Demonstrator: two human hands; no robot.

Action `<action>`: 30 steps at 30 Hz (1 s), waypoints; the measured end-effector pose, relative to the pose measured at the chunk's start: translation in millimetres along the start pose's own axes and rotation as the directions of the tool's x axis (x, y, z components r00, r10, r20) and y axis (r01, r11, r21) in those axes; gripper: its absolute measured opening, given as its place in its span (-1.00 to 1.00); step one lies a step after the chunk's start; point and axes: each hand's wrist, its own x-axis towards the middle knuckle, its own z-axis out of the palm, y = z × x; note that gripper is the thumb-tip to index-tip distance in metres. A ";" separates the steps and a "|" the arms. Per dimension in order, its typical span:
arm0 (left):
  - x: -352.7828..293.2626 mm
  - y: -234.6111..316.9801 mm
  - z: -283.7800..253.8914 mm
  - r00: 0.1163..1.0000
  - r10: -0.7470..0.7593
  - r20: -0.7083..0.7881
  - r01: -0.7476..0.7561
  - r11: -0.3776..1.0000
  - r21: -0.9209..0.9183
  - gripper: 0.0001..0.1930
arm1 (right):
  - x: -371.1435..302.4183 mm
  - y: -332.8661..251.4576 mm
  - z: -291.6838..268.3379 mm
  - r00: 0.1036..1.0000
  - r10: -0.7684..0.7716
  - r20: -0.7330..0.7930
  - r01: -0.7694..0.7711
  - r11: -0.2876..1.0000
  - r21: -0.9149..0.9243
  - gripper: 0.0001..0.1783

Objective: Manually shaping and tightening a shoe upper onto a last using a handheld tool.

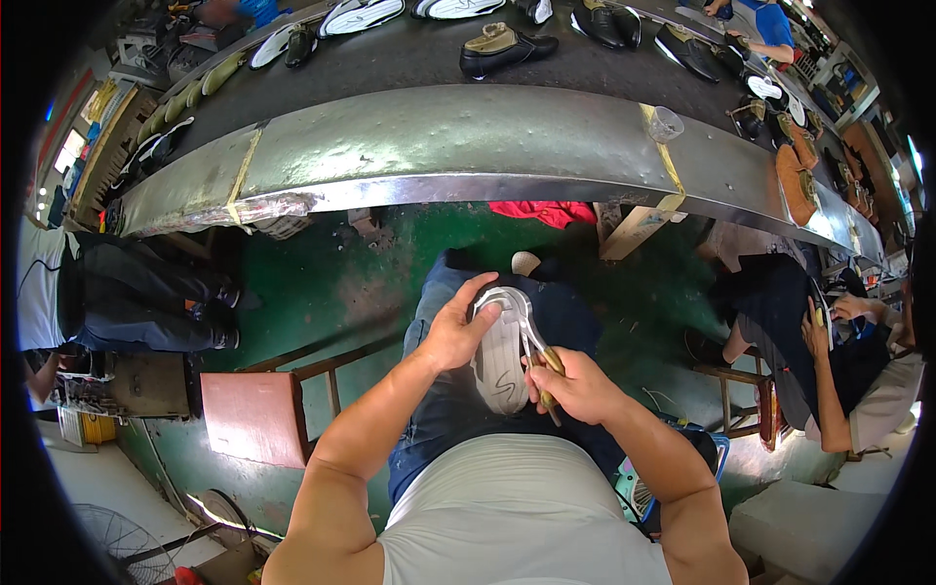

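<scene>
My left hand [454, 333] grips an upturned shoe [501, 366] over my lap, its thumb on the pale underside near the far end. A dark curved line marks that underside. Around the shoe's far end bends a whitish strip [527, 322], which runs down the right side toward my other hand. My right hand [583, 388] is closed around a brass-coloured hand tool [553, 361] at the shoe's right edge. A thin end sticks out below the fingers. The exact kind of tool is hard to make out.
A metal-edged bench [419, 132] spans the far side, with a dark belt [390, 73] carrying several shoes, one black and tan [502, 51]. A clear cup [666, 124] sits on its edge. A stool [252, 414] stands left. People work at left [146, 292] and right [848, 361].
</scene>
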 end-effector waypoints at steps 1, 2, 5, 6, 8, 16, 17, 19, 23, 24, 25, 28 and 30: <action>1.3 -7.8 -0.3 0.999 -0.015 -0.030 0.012 0.996 -0.084 -0.53 | 4.7 3.2 -1.7 0.998 -0.047 -0.043 0.040 0.987 -0.154 -0.79; 2.6 -15.9 -0.5 0.998 -0.032 -0.059 0.021 0.986 -0.168 -0.55 | 9.6 8.7 -3.9 0.998 -0.050 -0.041 0.043 0.987 -0.157 -0.79; 7.1 -38.8 -1.6 0.995 0.015 -0.101 -0.039 0.969 -0.246 -0.54 | 32.6 45.8 -6.8 0.835 -0.525 -0.167 0.292 0.678 -0.675 -0.70; 8.8 -38.7 -3.1 0.994 0.023 -0.104 -0.051 0.959 -0.279 -0.54 | 38.7 52.3 -4.7 0.834 -0.526 -0.164 0.295 0.677 -0.674 -0.70; 6.7 -38.3 -5.5 0.996 0.006 -0.087 -0.033 0.950 -0.310 -0.54 | 47.3 65.3 -3.3 0.720 -0.667 -0.190 0.336 0.575 -0.746 -0.69; 5.2 -30.2 -3.8 0.983 -0.140 -0.117 0.077 0.901 -0.427 -0.60 | -1.5 4.0 -18.0 0.963 -0.251 -0.093 0.087 0.623 -0.777 -0.68; 5.9 -29.5 -1.8 0.984 -0.114 -0.136 0.062 0.938 -0.340 -0.61 | -4.0 0.3 -23.5 0.979 -0.202 0.007 0.164 0.774 -0.612 -0.66; 14.0 -25.0 1.9 0.985 -0.078 -0.157 0.036 0.967 -0.254 -0.61 | -9.0 12.4 -23.1 0.933 -0.353 -0.062 0.243 0.748 -0.617 -0.61; 14.7 -12.7 10.0 0.990 -0.110 -0.092 0.088 0.971 -0.221 -0.62 | 17.1 6.0 -15.1 0.748 -0.598 -0.286 0.270 0.669 -0.693 -0.42; 14.7 -11.1 10.6 0.991 -0.113 -0.077 0.094 0.973 -0.209 -0.62 | 32.1 1.7 -15.5 0.702 -0.659 -0.270 0.294 0.613 -0.733 -0.42; 16.5 -10.8 13.1 0.998 -0.036 -0.060 0.025 0.985 -0.172 -0.62 | 45.5 -0.1 -19.3 0.625 -0.747 -0.227 0.353 0.529 -0.772 -0.42; 18.7 -3.5 25.0 0.999 0.022 -0.030 -0.026 0.989 -0.143 -0.62 | 56.7 -16.8 -27.1 0.461 -0.880 -0.114 0.402 0.322 -0.857 -0.45; 21.5 -6.6 24.8 0.999 0.008 -0.044 -0.012 0.997 -0.079 -0.61 | 54.6 -16.3 -36.6 0.681 -0.729 -0.068 0.366 0.419 -0.831 -0.49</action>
